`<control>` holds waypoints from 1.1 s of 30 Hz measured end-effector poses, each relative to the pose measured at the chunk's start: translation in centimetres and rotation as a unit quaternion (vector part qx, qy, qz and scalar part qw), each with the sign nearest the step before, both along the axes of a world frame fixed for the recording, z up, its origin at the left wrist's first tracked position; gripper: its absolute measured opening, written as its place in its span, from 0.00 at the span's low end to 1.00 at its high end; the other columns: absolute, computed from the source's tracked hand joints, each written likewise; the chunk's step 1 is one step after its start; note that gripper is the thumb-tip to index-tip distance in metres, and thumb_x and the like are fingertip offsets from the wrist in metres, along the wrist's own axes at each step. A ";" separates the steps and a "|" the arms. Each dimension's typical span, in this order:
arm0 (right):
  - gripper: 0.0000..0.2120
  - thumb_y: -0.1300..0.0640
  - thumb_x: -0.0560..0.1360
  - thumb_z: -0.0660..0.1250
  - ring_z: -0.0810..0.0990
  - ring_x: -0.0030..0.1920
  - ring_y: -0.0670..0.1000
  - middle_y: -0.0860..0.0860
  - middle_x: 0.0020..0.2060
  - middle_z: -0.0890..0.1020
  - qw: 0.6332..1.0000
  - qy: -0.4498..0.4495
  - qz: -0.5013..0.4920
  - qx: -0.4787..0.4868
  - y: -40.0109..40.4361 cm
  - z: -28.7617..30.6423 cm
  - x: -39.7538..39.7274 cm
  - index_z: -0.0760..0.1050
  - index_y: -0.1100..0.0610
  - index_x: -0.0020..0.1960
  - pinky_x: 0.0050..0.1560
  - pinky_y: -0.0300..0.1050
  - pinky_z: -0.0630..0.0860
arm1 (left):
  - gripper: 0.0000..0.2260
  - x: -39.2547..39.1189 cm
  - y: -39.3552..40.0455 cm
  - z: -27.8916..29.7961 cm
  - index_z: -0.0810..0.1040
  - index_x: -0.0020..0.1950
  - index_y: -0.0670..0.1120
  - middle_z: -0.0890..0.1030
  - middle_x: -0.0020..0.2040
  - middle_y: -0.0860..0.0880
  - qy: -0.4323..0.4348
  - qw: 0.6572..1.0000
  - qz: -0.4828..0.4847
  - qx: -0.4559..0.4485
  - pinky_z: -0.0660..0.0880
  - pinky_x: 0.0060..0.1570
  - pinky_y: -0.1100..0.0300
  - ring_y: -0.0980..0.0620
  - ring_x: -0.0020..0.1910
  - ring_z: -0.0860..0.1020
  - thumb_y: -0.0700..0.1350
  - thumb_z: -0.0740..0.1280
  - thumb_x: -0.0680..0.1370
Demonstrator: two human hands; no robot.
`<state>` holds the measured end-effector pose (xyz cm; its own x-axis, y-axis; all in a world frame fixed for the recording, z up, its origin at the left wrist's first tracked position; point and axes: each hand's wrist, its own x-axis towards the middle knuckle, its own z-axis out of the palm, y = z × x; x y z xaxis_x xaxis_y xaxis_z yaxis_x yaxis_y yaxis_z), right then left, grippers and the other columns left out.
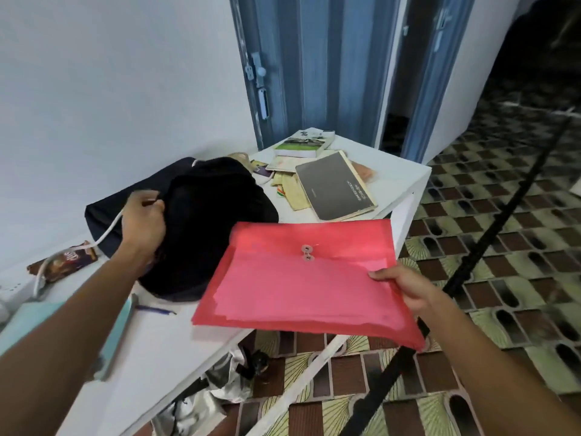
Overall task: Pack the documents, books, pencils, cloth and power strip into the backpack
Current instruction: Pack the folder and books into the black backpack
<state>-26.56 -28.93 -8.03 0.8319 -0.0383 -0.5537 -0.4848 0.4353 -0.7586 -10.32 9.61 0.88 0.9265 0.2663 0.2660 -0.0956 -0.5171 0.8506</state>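
A black backpack (pixel 207 215) lies on the white table (pixel 163 347). My left hand (pixel 143 221) grips the fabric at its near left side. My right hand (pixel 405 286) pinches the right edge of a red document envelope (pixel 298 278), held in the air just right of the backpack over the table's front edge. A grey book (pixel 334 185) and a green-and-white book (pixel 303 143) lie at the far end. A white power strip (pixel 14 294) sits at the far left, its cord (pixel 107 232) running beside the backpack. A blue pen (pixel 155 309) lies near the backpack.
A teal book or folder (pixel 28 316) lies under my left forearm. A chocolate wrapper (pixel 64 262) sits by the wall. Loose papers and cloth (pixel 290 187) lie near the books. Bags (pixel 220 376) sit under the table. A black strap (pixel 471 262) crosses the tiled floor.
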 end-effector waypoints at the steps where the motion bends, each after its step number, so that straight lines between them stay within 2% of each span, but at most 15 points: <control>1: 0.26 0.68 0.66 0.70 0.80 0.53 0.61 0.59 0.51 0.80 1.000 0.002 0.007 -0.014 0.2 0.6 -0.1 0.71 0.61 0.63 0.48 0.55 0.80 | 0.07 -0.3 0.0 0.5 0.73 0.54 0.43 0.74 0.41 0.46 -0.034 0.999 -0.014 0.040 0.67 0.44 0.59 0.49 0.41 0.72 0.35 0.59 0.79; 3: 0.23 0.69 0.66 0.70 0.81 0.49 0.59 0.58 0.49 0.80 0.999 0.000 0.000 -0.038 0.6 1.4 0.0 0.72 0.61 0.60 0.44 0.53 0.79 | 0.11 -0.4 0.2 0.8 0.75 0.53 0.41 0.74 0.46 0.44 -0.087 0.974 -0.062 0.198 0.68 0.46 0.56 0.44 0.43 0.73 0.31 0.58 0.76; 5: 0.21 0.69 0.66 0.69 0.81 0.46 0.57 0.58 0.48 0.80 0.998 -0.004 0.005 -0.057 1.2 2.2 0.3 0.72 0.62 0.59 0.38 0.49 0.79 | 0.12 -0.1 0.4 0.2 0.80 0.48 0.42 0.72 0.50 0.40 -0.089 0.936 -0.089 0.328 0.73 0.47 0.48 0.37 0.46 0.75 0.31 0.60 0.73; 8: 0.13 0.72 0.72 0.65 0.83 0.38 0.55 0.57 0.41 0.81 0.997 -0.008 0.004 -0.072 1.9 3.8 0.9 0.73 0.62 0.54 0.30 0.44 0.79 | 0.11 -0.4 -0.8 -0.2 0.80 0.56 0.44 0.68 0.58 0.39 -0.017 0.912 -0.092 0.400 0.75 0.51 0.42 0.35 0.56 0.72 0.42 0.65 0.75; 9: 0.11 0.72 0.73 0.64 0.83 0.37 0.54 0.57 0.40 0.81 0.997 -0.009 0.002 -0.080 2.1 4.4 1.1 0.73 0.61 0.53 0.29 0.43 0.79 | 0.15 -0.5 -1.3 -0.4 0.77 0.60 0.45 0.66 0.60 0.39 0.008 0.894 -0.090 0.438 0.74 0.53 0.42 0.36 0.59 0.69 0.48 0.67 0.75; 11: 0.10 0.73 0.73 0.63 0.82 0.36 0.54 0.56 0.38 0.80 0.995 -0.015 -0.002 -0.097 2.6 5.7 1.5 0.73 0.60 0.50 0.28 0.43 0.79 | 0.27 -0.2 -1.9 -0.9 0.71 0.65 0.46 0.62 0.65 0.39 0.041 0.824 -0.068 0.560 0.74 0.54 0.43 0.38 0.62 0.65 0.58 0.71 0.70; 13: 0.10 0.73 0.73 0.63 0.81 0.37 0.54 0.56 0.38 0.80 0.993 -0.026 -0.009 -0.111 3.1 6.8 1.9 0.73 0.60 0.49 0.29 0.44 0.79 | 0.36 0.2 -2.1 -1.5 0.68 0.66 0.47 0.53 0.73 0.37 0.045 0.741 -0.026 0.669 0.70 0.59 0.41 0.37 0.69 0.59 0.66 0.71 0.66; 15: 0.12 0.74 0.73 0.63 0.81 0.41 0.56 0.57 0.41 0.81 0.992 -0.038 -0.012 -0.121 3.6 7.6 2.4 0.73 0.60 0.50 0.35 0.48 0.80 | 0.41 0.8 -2.2 -2.5 0.69 0.68 0.46 0.43 0.76 0.35 0.050 0.676 0.005 0.735 0.59 0.64 0.32 0.34 0.75 0.46 0.72 0.66 0.65; 16: 0.12 0.74 0.72 0.63 0.81 0.42 0.56 0.57 0.42 0.81 0.991 -0.042 -0.013 -0.123 3.9 7.9 2.7 0.73 0.60 0.51 0.38 0.49 0.80 | 0.42 1.1 -2.2 -2.9 0.70 0.68 0.45 0.41 0.77 0.34 0.060 0.659 0.009 0.749 0.53 0.65 0.28 0.33 0.75 0.41 0.73 0.63 0.66; 18: 0.13 0.74 0.72 0.63 0.81 0.42 0.57 0.58 0.42 0.81 0.990 -0.046 -0.017 -0.129 4.3 8.4 3.1 0.74 0.61 0.51 0.39 0.49 0.80 | 0.43 1.8 -2.1 -3.7 0.69 0.70 0.43 0.41 0.77 0.34 0.088 0.659 0.017 0.747 0.48 0.64 0.25 0.33 0.74 0.36 0.74 0.59 0.67; 21: 0.14 0.74 0.72 0.62 0.81 0.41 0.57 0.58 0.42 0.81 0.990 -0.053 -0.023 -0.128 5.1 9.1 3.7 0.74 0.61 0.52 0.41 0.49 0.81 | 0.45 3.0 -1.5 -4.6 0.64 0.73 0.41 0.43 0.77 0.35 0.125 0.698 0.031 0.704 0.51 0.63 0.25 0.32 0.75 0.40 0.72 0.62 0.68; 24: 0.15 0.75 0.72 0.61 0.81 0.41 0.57 0.59 0.42 0.81 0.992 -0.064 -0.022 -0.109 5.9 9.9 4.2 0.74 0.62 0.54 0.45 0.51 0.80 | 0.42 4.4 -0.7 -5.0 0.62 0.73 0.41 0.57 0.75 0.37 0.162 0.727 0.015 0.667 0.60 0.65 0.31 0.35 0.73 0.55 0.66 0.67 0.69; 26: 0.15 0.74 0.72 0.61 0.81 0.41 0.57 0.59 0.42 0.80 0.993 -0.071 -0.023 -0.086 6.4 10.6 4.4 0.73 0.62 0.56 0.43 0.50 0.80 | 0.37 5.2 -0.3 -5.0 0.66 0.69 0.42 0.70 0.68 0.41 0.190 0.736 -0.003 0.649 0.65 0.64 0.35 0.39 0.67 0.67 0.64 0.69 0.69; 30: 0.14 0.74 0.72 0.61 0.81 0.38 0.54 0.57 0.39 0.80 0.996 -0.080 -0.028 -0.032 7.6 12.0 5.0 0.72 0.62 0.55 0.38 0.44 0.81 | 0.20 5.7 -0.7 -5.3 0.67 0.57 0.45 0.81 0.52 0.48 0.169 0.770 -0.047 0.613 0.75 0.51 0.48 0.44 0.53 0.80 0.51 0.70 0.71; 33: 0.11 0.74 0.72 0.60 0.79 0.40 0.53 0.56 0.40 0.78 0.996 -0.090 -0.024 0.000 8.5 13.1 5.6 0.72 0.61 0.50 0.43 0.44 0.80 | 0.16 5.8 -0.8 -5.3 0.69 0.55 0.45 0.82 0.48 0.47 0.124 0.779 -0.055 0.612 0.71 0.40 0.56 0.44 0.48 0.81 0.47 0.69 0.71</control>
<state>-20.97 -20.39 5.07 0.9147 -0.0812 -0.3958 -0.3193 0.4549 -0.8313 -4.49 8.83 -4.41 0.9890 -0.1314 0.0681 -0.1080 -0.9556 -0.2742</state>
